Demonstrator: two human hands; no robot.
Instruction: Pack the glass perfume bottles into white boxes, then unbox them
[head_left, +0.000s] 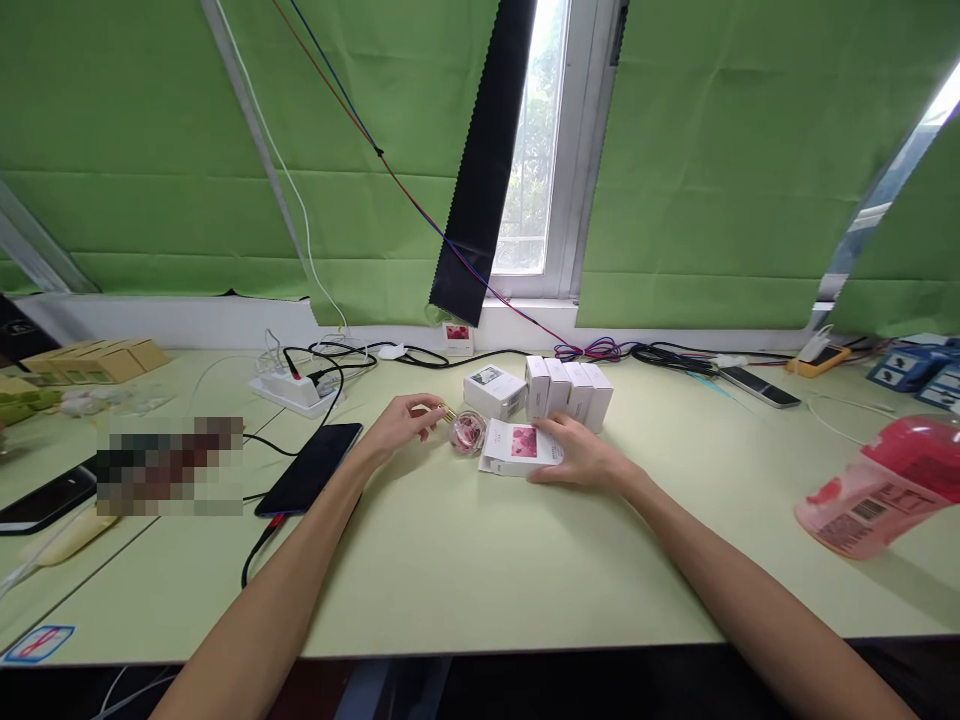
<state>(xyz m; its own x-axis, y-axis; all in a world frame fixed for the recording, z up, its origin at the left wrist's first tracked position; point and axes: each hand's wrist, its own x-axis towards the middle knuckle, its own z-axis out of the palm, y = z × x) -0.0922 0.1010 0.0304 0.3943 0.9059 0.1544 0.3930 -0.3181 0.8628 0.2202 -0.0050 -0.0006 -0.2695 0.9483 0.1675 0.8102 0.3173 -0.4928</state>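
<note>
My left hand (pixel 405 425) pinches the gold neck of a small round glass bottle (pixel 466 433) with pink-red bits inside. The bottle lies tilted on the table, its round body beside the open end of a small white carton (pixel 504 442). A pink flower picture is printed on the carton, which lies flat. Around the carton's right end, my right hand (pixel 581 455) is closed, thumb at the near side and fingers at the far side. Just behind stand several white cartons (pixel 574 390) in a row, and another white carton (pixel 495 390) lies to their left.
On the left are a black tablet (pixel 311 470) with a cable, a phone (pixel 49 500) and a white power strip (pixel 292 390). A pink-red container (pixel 877 490) stands at the right. Cables (pixel 600 348) run along the back by another phone (pixel 759 386).
</note>
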